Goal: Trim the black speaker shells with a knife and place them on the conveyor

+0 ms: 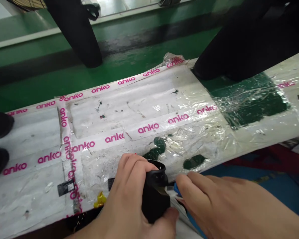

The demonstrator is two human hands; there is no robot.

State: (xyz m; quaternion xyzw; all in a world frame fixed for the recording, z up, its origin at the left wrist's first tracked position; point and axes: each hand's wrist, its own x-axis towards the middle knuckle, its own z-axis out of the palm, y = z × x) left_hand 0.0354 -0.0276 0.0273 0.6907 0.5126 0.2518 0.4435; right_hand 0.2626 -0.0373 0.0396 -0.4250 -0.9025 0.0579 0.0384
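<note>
My left hand [131, 196] is wrapped around a black bottle [153, 202], fingers over its top and thumb low on its near side. The bottle has a round open mouth and leans a little in front of me. My right hand [214, 202] is closed at the bottle's right side, by the neck. Between its fingertips shows a bit of a small blue-handled tool [176, 189]; a thin dark part points toward the neck. Most of this tool is hidden in the fingers, so its kind is unclear.
A white work surface [139, 106] carries pink-lettered "anko" tape. Tall black bottle-like objects stand at the back left [77, 36], right [229, 49] and left edge [0, 126]. A crumpled yellow scrap [100, 200] and a small black label [66, 188] lie near the front edge. Behind runs a green surface [134, 53].
</note>
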